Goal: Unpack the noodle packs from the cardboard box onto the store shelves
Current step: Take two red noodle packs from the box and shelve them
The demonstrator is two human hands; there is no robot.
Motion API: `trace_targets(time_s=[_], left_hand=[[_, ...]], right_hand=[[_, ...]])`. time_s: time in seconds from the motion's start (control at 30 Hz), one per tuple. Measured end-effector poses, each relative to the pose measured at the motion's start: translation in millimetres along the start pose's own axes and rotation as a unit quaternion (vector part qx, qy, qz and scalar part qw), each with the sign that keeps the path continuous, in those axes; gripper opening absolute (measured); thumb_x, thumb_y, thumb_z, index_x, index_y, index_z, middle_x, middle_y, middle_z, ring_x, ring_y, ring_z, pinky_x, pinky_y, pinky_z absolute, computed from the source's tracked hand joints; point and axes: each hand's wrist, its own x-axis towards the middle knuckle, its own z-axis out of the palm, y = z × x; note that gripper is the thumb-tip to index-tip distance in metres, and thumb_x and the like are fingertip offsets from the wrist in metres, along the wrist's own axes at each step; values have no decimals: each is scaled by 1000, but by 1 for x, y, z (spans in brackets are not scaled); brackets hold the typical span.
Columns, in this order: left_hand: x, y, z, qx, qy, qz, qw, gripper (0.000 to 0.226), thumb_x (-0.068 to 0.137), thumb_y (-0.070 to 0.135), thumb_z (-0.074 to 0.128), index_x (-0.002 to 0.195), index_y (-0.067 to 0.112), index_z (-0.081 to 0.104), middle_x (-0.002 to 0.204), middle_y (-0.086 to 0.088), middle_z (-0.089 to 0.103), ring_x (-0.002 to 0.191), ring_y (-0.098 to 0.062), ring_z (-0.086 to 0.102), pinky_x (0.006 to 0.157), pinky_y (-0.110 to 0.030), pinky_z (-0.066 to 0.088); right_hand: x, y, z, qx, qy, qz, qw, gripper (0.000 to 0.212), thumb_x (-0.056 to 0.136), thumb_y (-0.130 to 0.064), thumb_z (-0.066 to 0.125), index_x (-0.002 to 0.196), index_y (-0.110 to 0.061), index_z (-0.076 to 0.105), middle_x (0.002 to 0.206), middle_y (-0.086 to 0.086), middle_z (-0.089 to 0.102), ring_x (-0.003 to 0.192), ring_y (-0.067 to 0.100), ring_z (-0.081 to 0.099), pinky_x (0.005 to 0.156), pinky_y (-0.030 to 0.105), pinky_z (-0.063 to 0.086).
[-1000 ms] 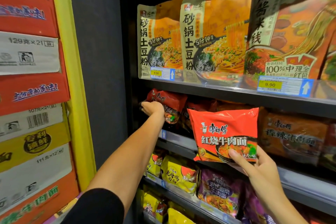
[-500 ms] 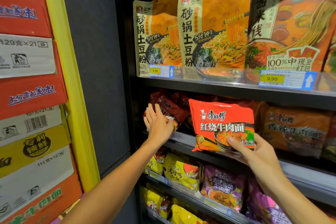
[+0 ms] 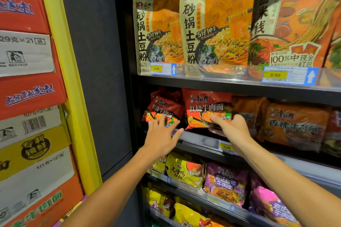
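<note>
My right hand point(image 3: 230, 128) grips the lower edge of a red noodle pack point(image 3: 206, 105), thumb on its front, holding it upright inside the middle shelf point(image 3: 199, 139). Just left of it stands another red noodle pack point(image 3: 163, 106) at the shelf's left end. My left hand point(image 3: 162, 135) has its fingers spread and straight, the fingertips touching the bottom of that left pack. The cardboard box is out of view.
Orange spicy-beef packs point(image 3: 295, 123) fill the middle shelf to the right. Tall orange noodle bags point(image 3: 212, 29) stand on the shelf above, yellow packs point(image 3: 182, 169) and purple packs point(image 3: 225, 182) below. Stacked cartons point(image 3: 27, 97) and a yellow post point(image 3: 73, 97) stand at the left.
My right hand has pushed the red pack up and back into the middle shelf. My left hand has dropped from the left pack's side to its bottom edge, fingers spread.
</note>
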Motion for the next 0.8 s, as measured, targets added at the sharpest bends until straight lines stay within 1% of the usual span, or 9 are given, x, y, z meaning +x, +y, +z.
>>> trace_targets(time_s=[0.1, 0.2, 0.27, 0.33, 0.4, 0.47, 0.57, 0.63, 0.8], left_hand=[[10, 0, -7, 5, -42, -27, 999, 66, 97, 66, 10, 153, 34, 25, 160, -21, 11, 145, -39, 17, 120, -48, 13], [19, -1, -12, -7, -68, -46, 997, 67, 98, 65, 10, 154, 30, 25, 160, -23, 6, 145, -40, 20, 120, -46, 14], [21, 0, -14, -18, -77, -49, 996, 68, 98, 64, 11, 154, 28, 24, 160, -24, 7, 144, -40, 22, 119, -46, 15], [19, 0, -13, -39, -78, -48, 995, 69, 99, 63, 14, 155, 24, 20, 161, -23, 8, 146, -39, 18, 119, -47, 11], [16, -3, -8, -62, -65, -41, 995, 69, 99, 63, 15, 156, 24, 17, 161, -20, 11, 149, -34, 11, 121, -47, 5], [16, -7, -3, -70, -60, -35, 995, 66, 98, 64, 13, 155, 32, 16, 162, -19, 12, 150, -32, 7, 122, -49, -1], [16, -9, 0, -66, -76, -32, 994, 62, 97, 67, 8, 153, 43, 15, 162, -19, 10, 150, -36, 2, 120, -52, -7], [18, -8, -1, -59, -86, -30, 994, 62, 95, 68, 6, 153, 46, 15, 162, -20, 8, 150, -39, -1, 120, -53, -10], [12, -10, -9, -68, -83, -21, 994, 64, 92, 72, 5, 151, 51, 13, 163, -17, 5, 150, -37, -5, 119, -53, -11]], right_hand=[[10, 7, 14, -59, 28, -2, 998, 42, 83, -27, 80, 95, 4, 54, 100, 25, 67, 82, 25, 72, 65, 24, 61], [17, 7, 30, -176, 51, -18, 983, 45, 84, -36, 78, 82, 3, 57, 89, 24, 69, 80, 29, 71, 69, 42, 60], [17, -1, 35, -354, 29, -34, 934, 49, 86, -51, 70, 70, -10, 49, 77, 10, 60, 81, 29, 64, 67, 39, 47], [12, -7, 41, -479, -16, -35, 877, 51, 91, -61, 57, 70, -16, 43, 80, 3, 55, 84, 28, 58, 68, 34, 41], [13, -9, 47, -547, -42, -31, 835, 52, 94, -65, 48, 76, -16, 47, 92, 4, 61, 93, 28, 62, 71, 34, 41], [14, -13, 55, -590, -53, -36, 805, 48, 96, -63, 44, 94, -17, 58, 109, 4, 66, 107, 28, 63, 79, 36, 43], [13, -23, 63, -627, -68, -7, 776, 51, 100, -57, 41, 122, -16, 63, 130, 5, 63, 122, 28, 58, 92, 36, 43], [13, -25, 64, -638, -78, 13, 766, 60, 98, -63, 38, 125, -15, 63, 132, 5, 63, 123, 27, 57, 95, 36, 43], [2, -30, 40, -641, -78, 9, 764, 86, 79, -91, 25, 79, -13, 61, 89, 4, 68, 88, 26, 64, 77, 36, 45]])
